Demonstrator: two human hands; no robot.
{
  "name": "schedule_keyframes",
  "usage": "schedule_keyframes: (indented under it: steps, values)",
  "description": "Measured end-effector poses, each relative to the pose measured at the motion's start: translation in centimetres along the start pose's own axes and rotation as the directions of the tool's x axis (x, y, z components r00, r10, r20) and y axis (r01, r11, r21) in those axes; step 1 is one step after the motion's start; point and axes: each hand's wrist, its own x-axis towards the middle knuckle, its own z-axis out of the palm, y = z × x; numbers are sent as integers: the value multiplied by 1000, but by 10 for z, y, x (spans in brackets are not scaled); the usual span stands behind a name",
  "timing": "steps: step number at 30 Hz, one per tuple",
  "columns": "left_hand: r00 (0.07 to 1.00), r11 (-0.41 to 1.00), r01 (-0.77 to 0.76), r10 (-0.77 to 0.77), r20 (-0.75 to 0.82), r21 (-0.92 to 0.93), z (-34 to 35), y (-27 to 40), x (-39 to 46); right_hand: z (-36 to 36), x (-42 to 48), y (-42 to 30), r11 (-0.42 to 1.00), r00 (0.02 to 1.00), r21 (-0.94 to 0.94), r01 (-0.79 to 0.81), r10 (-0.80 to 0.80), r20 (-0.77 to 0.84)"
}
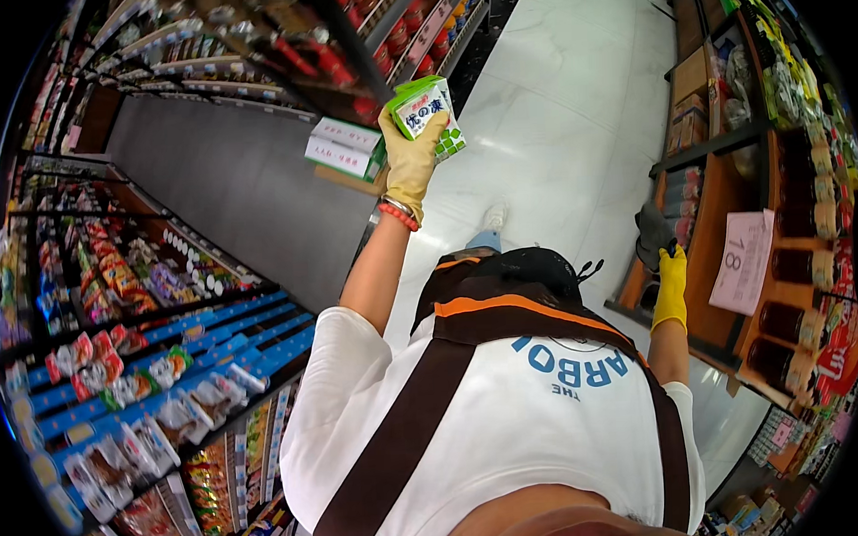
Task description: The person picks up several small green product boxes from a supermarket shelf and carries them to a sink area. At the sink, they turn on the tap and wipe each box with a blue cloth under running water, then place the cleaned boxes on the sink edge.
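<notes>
My left hand [409,152], in a cream glove with a red bead bracelet at the wrist, grips a small green and white printed carton [424,116] in front of the shelf ends. Far to the right, my right hand [670,284] wears a yellow glove and is closed on a dark grey cloth [653,239]. That cloth hangs beside wrapped bottles or jars [684,202] on a low shelf board. A wooden shelf [713,279] with a pink price sign [740,261] stands just right of this hand.
White boxes with green edges [345,147] sit near my left forearm. Shelves of red-lidded jars [400,46] rise ahead. Blue slatted shelving [212,346] with packaged snacks is at the left. Dark jars [790,262] line the right shelf. Pale floor tiles [558,100] run between the shelves.
</notes>
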Motion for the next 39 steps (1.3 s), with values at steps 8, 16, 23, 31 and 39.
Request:
schedule_keyframes:
  steps: [8,16,23,31,39]
  values:
    - [957,944,-282,264,121,172,149,-50,179,23,86,37,935,990,-352,40,10,139]
    - [747,708,-664,614,253,243,309,-125,352,17,197,53,784,798,-383,-488,579,170]
    - [992,976,-121,126,18,-182,462,-122,463,45,486,-3,871,861,-228,-435,477,179]
    - [957,745,233,-60,285,-625,577,-178,620,141,905,-144,989,1000,-150,-12,11,-8]
    - [735,-131,677,145,662,-724,715,-245,820,172,1054,-148,986,997,-162,40,-28,73]
